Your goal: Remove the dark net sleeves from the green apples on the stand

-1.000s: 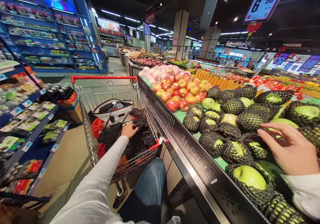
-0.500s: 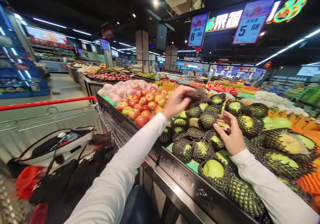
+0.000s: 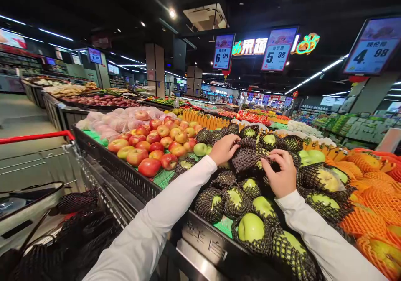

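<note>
A dark foam net sleeve [image 3: 247, 159] is stretched between my two hands, above the green apples in the display bin. My left hand [image 3: 224, 149] pinches its left end between thumb and fingers. On the other side, my right hand [image 3: 281, 172] has its fingers curled with thumb and fingertips closed at the sleeve's right edge. Whether an apple sits inside the sleeve is hard to see. Below the hands lie several green apples in black nets, one with its bare top [image 3: 251, 227] showing near the bin's front.
Red apples [image 3: 150, 167] fill the bin's left part, with pink-wrapped fruit [image 3: 120, 120] behind. Orange-netted fruit [image 3: 374, 197] lies at right. A shopping cart with a red handle [image 3: 37, 137] stands left, holding bags. The bin's black front edge [image 3: 216, 241] runs below my arms.
My view has turned right. My left hand has come down with the net sleeve, closer to my right hand. My right hand's fingers have closed at the sleeve's edge.
</note>
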`<state>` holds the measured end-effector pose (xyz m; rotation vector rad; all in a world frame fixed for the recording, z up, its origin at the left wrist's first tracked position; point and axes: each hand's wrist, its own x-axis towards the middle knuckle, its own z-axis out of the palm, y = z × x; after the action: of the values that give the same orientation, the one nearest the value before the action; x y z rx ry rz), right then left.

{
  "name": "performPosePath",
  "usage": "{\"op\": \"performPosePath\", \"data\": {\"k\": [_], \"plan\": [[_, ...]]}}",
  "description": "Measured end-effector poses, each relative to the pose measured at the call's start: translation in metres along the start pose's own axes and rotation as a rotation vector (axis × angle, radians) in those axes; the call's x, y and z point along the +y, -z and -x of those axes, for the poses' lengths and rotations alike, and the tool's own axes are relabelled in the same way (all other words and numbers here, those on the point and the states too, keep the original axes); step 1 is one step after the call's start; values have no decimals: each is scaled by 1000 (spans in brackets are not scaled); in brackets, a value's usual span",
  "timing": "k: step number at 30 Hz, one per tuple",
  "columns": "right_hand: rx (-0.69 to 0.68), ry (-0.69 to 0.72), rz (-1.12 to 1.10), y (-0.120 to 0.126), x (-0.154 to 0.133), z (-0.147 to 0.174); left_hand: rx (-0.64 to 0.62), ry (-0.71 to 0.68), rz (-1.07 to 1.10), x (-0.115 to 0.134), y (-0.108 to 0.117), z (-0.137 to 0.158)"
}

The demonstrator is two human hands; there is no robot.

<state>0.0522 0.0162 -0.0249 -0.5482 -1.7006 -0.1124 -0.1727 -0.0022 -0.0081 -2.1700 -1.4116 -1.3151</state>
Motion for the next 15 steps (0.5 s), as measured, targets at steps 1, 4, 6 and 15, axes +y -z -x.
{"op": "performPosePath", "data": {"k": [1, 4, 6, 15], "plan": [[4, 11, -16, 2, -4, 0, 21, 30, -19, -2, -1, -1], [-95, 44, -140, 6, -16, 2, 35, 81, -42, -8, -7, -1], [-239, 42, -261, 6, -24, 5, -6, 79, -24, -10, -12, 1], [-629, -250, -398, 1, -25, 3, 241, 33, 99, -3, -18, 8]]}}
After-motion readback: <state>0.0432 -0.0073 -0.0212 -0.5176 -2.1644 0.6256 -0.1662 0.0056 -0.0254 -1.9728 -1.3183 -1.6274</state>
